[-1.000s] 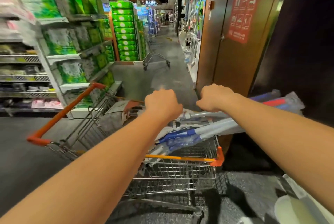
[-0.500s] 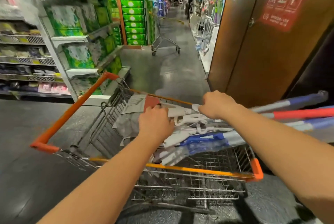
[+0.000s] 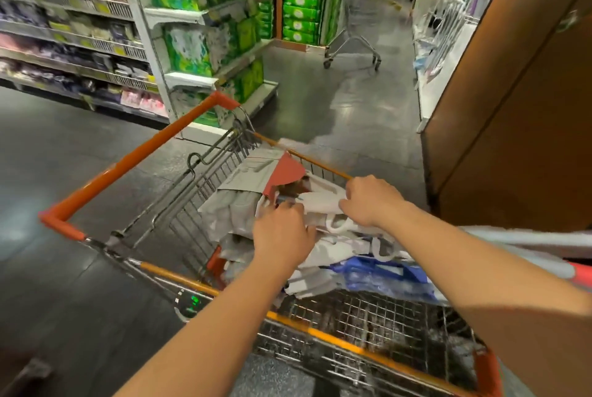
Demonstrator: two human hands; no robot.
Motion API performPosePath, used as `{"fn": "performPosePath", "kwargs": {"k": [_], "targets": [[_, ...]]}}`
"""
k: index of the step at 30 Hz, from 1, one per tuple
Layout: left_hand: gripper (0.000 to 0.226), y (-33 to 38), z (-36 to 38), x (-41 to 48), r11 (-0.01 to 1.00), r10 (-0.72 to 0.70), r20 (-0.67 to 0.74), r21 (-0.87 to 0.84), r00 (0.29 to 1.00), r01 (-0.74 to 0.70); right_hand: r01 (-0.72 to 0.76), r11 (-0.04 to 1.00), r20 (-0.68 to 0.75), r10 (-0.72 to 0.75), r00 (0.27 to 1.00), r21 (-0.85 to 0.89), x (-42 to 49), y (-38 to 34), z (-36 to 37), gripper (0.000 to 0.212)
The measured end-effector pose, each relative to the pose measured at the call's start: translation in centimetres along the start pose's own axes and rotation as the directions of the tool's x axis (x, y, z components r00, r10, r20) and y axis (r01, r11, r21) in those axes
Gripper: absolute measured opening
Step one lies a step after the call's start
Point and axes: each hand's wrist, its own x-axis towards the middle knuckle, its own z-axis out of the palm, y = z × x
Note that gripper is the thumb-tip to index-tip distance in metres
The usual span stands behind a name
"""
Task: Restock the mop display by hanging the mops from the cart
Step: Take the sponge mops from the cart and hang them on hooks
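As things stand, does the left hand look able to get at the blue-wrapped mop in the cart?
Probably yes. The left hand holds the white mop packs right beside the blue-wrapped mop, whose top lies uncovered in the cart; nothing stands between them.

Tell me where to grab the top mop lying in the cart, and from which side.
Grip the top mop from above at its white plastic end, where the right hand holds it. It lies nearly flat on the pile in the cart, with the poles running out to the right, so lifting upward looks easiest.
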Motion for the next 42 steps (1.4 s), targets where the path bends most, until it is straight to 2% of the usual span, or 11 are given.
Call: {"fn": "performPosePath", "kwargs": {"k": [9,12,17,22,25,30,35,39,42], "targets": [[0.038,2.7,3.2,2.2,0.961,-0.257,-0.006,-0.107,0.966,0.255,0.197,0.98,0.001,-0.197,0.98,-0.019,5.7,1.8,2.0,0.028],[0.036,3.1,4.5,2.3,0.921,-0.348,0.014,-0.179,0.937,0.345,0.243,0.97,0.013,-0.242,0.97,-0.009,7.2,2.0,2.9,0.032],[0.045,3.2,6.5,3.7,0.824,-0.476,0.087,-0.303,0.875,0.479,0.274,0.962,0.021,-0.273,0.962,-0.02,9.8,1.8,4.5,0.039],[0.073,3.5,8.7,5.4,0.646,-0.581,0.194,-0.481,0.791,0.593,0.266,0.964,0.036,-0.266,0.963,-0.004,12.2,1.4,6.0,0.043],[0.081,3.8,9.7,6.4,0.534,-0.608,0.234,-0.586,0.758,0.61,0.239,0.97,0.02,-0.24,0.971,0.047,13.4,1.1,6.7,0.045],[0.074,4.1,9.8,8.1,0.331,-0.652,0.296,-0.717,0.698,0.613,0.139,0.981,0.05,-0.147,0.988,0.139,15.6,1.3,7.8,0.057],[0.08,5.2,9.8,9.6,0.11,-0.679,0.374,-0.799,0.632,0.591,0.065,0.985,0.1,-0.082,0.992,0.158,17.2,2.1,8.7,0.061],[0.074,5.6,10.7,10.3,0.012,-0.706,0.375,-0.842,0.601,0.539,-0.018,0.957,0.165,-0.031,0.986,0.288,17.9,2.9,9.2,0.053],[0.063,5.7,11.3,10.6,-0.128,-0.697,0.414,-0.875,0.585,0.466,-0.061,0.945,0.225,-0.014,0.974,0.323,18.3,3.3,9.3,0.04]]}}
